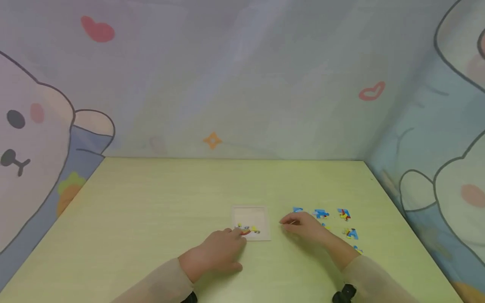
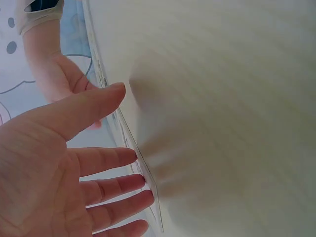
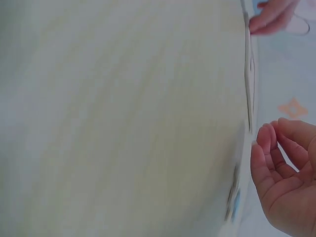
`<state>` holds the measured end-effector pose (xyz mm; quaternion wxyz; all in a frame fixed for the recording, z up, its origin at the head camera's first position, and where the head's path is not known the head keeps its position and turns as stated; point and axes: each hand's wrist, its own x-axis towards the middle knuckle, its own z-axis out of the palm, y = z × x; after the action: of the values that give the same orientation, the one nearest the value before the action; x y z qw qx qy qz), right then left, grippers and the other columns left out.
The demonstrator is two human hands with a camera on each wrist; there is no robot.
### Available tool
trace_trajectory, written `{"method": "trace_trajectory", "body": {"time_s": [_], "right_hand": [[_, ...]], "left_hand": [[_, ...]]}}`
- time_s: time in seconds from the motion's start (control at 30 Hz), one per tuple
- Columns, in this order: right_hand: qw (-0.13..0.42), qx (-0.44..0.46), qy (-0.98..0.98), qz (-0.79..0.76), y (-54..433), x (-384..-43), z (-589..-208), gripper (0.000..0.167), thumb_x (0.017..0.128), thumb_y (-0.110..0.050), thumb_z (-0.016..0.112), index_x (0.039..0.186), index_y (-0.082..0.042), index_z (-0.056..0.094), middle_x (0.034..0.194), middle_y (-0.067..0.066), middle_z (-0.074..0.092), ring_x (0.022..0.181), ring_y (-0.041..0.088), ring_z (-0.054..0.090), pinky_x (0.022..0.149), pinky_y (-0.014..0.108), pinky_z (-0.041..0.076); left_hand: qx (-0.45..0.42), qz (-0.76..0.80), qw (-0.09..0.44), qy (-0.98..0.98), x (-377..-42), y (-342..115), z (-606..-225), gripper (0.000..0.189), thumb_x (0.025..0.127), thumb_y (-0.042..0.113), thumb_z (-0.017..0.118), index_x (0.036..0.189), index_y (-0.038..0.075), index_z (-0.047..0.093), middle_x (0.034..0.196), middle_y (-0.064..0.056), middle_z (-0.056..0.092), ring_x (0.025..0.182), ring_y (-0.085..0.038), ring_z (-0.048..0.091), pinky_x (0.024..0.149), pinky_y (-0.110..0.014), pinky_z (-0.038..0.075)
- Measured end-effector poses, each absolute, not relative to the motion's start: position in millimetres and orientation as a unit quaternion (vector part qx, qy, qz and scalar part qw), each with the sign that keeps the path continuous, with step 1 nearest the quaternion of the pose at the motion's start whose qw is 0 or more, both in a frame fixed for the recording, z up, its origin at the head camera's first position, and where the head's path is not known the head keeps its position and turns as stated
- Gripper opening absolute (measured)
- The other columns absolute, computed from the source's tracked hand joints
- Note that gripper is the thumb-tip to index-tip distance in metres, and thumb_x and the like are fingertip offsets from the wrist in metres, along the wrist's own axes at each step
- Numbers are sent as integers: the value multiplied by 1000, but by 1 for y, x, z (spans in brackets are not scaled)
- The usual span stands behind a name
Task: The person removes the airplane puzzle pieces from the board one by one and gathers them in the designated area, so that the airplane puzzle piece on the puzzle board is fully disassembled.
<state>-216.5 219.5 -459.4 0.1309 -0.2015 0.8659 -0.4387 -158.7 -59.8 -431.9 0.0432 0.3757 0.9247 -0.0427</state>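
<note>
A square white puzzle tray (image 1: 251, 207) lies on the table, with joined puzzle pieces (image 1: 250, 230) showing along its lower part. My left hand (image 1: 221, 251) rests its fingertips on the tray's lower left corner, fingers fairly straight and thumb spread away. In the left wrist view, those fingers (image 2: 116, 185) touch the tray's edge. To the right of the tray, my right hand (image 1: 305, 225) pinches a thin pale-edged puzzle piece (image 1: 292, 222) between thumb and fingers; its printed face is hidden. The right wrist view shows the right fingertips (image 3: 266, 136) curled together above the table.
Several loose blue, yellow and red puzzle pieces lie on the right, including one at the top right (image 1: 344, 214) and another below it (image 1: 351, 233). My right hand and forearm partly cover some. A cartoon-printed cloth wall (image 1: 242, 84) borders the table's (image 1: 159, 198) back and sides.
</note>
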Motion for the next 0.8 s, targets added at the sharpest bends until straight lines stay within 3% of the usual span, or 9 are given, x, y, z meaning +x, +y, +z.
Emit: {"method": "trace_trajectory", "body": {"time_s": [0.3,0.5,0.8], "right_hand": [[141,-212,866,-430,163,-224,-457,16,90,-12,61,102,-4,68,97,3,65,90,18,59,81,33,46],[154,-217,870,-415,153,-221,-457,15,88,-8,62,99,-1,68,94,5,66,87,16,57,79,32,46],[131,-222,898,-356,147,-216,-454,14,87,-5,62,97,-2,71,99,8,68,96,24,59,85,39,46]], "left_hand": [[371,-56,62,925,-159,-53,-431,54,73,51,70,107,10,62,104,-1,53,81,-17,53,63,-29,47],[373,-56,62,924,-157,-52,-433,59,70,51,70,112,9,62,104,-1,53,81,-17,53,62,-29,46],[362,-58,77,927,-153,-52,-430,80,59,66,73,115,10,59,104,0,51,82,-15,51,64,-28,46]]}}
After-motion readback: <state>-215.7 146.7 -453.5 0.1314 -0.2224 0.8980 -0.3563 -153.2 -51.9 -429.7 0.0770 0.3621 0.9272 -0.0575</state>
